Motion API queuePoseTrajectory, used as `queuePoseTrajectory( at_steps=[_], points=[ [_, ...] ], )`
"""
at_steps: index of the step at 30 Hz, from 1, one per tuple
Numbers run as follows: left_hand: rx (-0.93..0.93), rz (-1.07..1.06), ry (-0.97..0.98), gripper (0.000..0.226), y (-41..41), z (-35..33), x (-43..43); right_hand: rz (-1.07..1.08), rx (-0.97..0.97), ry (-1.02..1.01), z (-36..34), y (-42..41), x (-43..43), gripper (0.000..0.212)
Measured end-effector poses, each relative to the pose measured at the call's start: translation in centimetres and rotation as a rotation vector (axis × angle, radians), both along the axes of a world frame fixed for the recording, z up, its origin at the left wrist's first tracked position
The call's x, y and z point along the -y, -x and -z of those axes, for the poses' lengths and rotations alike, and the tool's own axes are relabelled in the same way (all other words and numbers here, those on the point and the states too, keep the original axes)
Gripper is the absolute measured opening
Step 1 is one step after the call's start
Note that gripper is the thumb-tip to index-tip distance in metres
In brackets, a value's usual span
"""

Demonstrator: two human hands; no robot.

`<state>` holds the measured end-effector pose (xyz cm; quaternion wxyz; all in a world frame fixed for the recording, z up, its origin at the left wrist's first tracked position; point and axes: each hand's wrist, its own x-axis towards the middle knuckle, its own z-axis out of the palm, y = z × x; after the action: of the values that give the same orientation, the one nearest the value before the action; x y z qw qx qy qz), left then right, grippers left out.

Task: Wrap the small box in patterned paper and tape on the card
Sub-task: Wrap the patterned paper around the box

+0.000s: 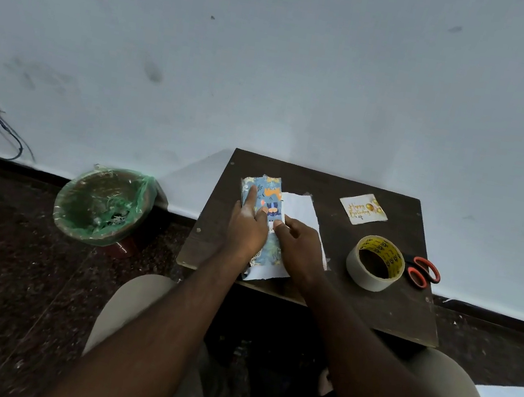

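The small box (266,195) lies on the dark wooden table (324,297), covered on top by blue patterned paper with orange figures. The paper's white underside (300,208) spreads out to the box's right. My left hand (246,230) lies flat on the folded paper, its index finger stretched along the box top. My right hand (297,245) pinches the paper's edge at the box's right side. A white "Happy Birthday" card (363,209) lies at the table's far right.
A roll of tape (375,263) with a yellow inner core stands right of the paper. Red-handled scissors (423,273) lie beyond it near the table edge. A bin with a green liner (103,204) stands on the floor at the left.
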<state>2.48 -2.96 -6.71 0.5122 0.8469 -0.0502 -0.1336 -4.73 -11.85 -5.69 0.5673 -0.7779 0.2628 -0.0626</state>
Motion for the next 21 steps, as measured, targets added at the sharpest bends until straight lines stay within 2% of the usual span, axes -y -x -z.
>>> queuePoseTrajectory(
  at_steps=[5, 9, 11, 13, 16, 17, 19, 21],
  points=[
    [-0.195, -0.073, 0.255, 0.089, -0.8, -0.3, -0.9, 0.039, 0.004, -0.008, 0.2, 0.1, -0.3, 0.030],
    [-0.167, -0.059, 0.236, 0.098, -1.0, 0.4, -0.7, 0.013, -0.033, 0.006, 0.3, -0.1, -0.2, 0.036],
    [-0.150, -0.041, 0.222, 0.095, -0.9, 0.4, -0.6, -0.025, -0.061, 0.074, 0.1, -0.2, 0.4, 0.038],
    [-0.114, -0.002, 0.204, 0.091, -1.0, 0.4, -0.7, -0.030, -0.106, 0.232, -0.4, -0.5, 1.3, 0.040],
    [-0.070, 0.038, 0.159, 0.084, -1.2, 0.6, -0.7, 0.105, -0.117, 0.463, -1.1, -1.0, 3.0, 0.043],
    [-0.062, 0.049, 0.146, 0.079, -1.2, 0.8, -0.7, 0.115, -0.178, 0.476, -1.3, -1.1, 3.4, 0.050],
    [-0.056, 0.052, 0.135, 0.070, -1.3, 1.1, -0.7, 0.099, -0.339, 0.381, -1.7, -1.4, 3.7, 0.060],
    [-0.035, 0.050, 0.131, 0.062, -1.4, 1.1, -0.7, 0.110, -0.428, 0.284, -1.8, -1.9, 4.2, 0.054]
  ],
)
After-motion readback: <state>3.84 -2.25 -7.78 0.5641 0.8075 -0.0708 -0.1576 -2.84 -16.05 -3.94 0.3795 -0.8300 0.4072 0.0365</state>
